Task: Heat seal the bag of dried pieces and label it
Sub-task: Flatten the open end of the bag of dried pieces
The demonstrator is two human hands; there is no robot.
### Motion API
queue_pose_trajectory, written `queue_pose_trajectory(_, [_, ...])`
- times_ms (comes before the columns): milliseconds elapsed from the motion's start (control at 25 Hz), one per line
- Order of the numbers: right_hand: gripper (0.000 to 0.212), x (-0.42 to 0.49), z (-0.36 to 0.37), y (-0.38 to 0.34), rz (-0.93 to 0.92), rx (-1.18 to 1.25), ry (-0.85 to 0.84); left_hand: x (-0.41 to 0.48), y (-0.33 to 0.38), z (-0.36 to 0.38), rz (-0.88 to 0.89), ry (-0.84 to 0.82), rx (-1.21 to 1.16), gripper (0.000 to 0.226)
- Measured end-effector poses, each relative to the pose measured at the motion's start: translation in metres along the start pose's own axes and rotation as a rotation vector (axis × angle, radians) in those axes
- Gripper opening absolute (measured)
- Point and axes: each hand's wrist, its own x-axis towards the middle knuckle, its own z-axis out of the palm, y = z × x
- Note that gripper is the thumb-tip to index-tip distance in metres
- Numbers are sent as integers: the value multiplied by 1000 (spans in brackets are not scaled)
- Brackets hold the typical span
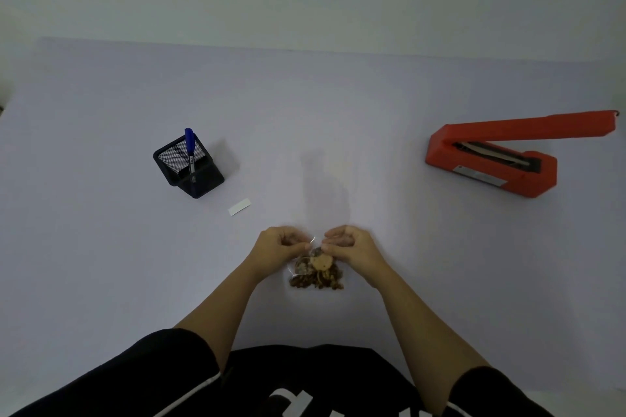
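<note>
A small clear bag of brown dried pieces (316, 276) lies on the pale table in front of me. My left hand (279, 245) pinches the bag's top edge from the left. My right hand (350, 247) pinches the same edge from the right, fingers curled. An orange heat sealer (491, 159) stands at the right with its arm raised. A white blank label (240, 206) lies flat to the left of the bag. A blue marker (189, 149) stands in a black mesh pen holder (188, 167) further left.
The table (101, 247) is a wide pale surface that ends at a wall at the back. My black sleeves and shirt fill the bottom of the view.
</note>
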Motion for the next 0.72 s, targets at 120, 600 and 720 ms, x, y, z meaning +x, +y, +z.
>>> queue_pose_trajectory(120, [11,1,2,4,84,102,16,1,0,-1,-24,-1,24,11])
queue_pose_trajectory(600, [16,2,-6,-5,92,-60,-7,-1,5,-1,-69,-9,-51,15])
queue_pose_trajectory(720, [17,2,-8,-6,141,-4,-9,-5,6,-4,-98,-61,-164,20])
